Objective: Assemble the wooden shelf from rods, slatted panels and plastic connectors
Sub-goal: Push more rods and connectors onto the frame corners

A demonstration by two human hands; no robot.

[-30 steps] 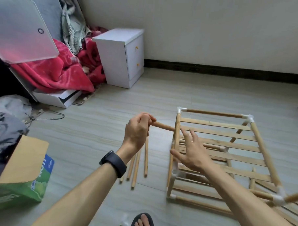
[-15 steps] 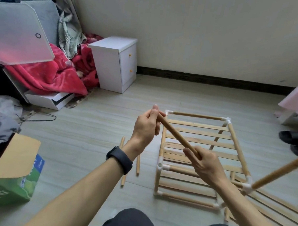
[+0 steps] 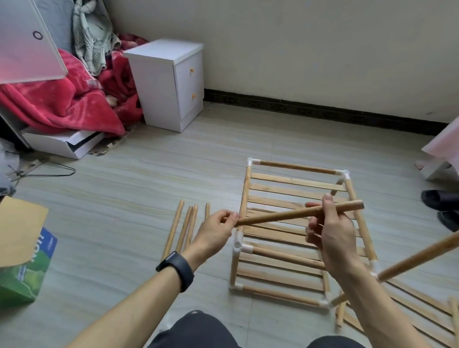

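The rod (image 3: 281, 215) now lies nearly level instead of steeply slanted. The left hand (image 3: 214, 235) has dropped and pinches its left end; the right hand (image 3: 333, 233) curls round it near the other end. Beneath both grips stands the frame (image 3: 297, 166). Fingers hide the pinched tip.
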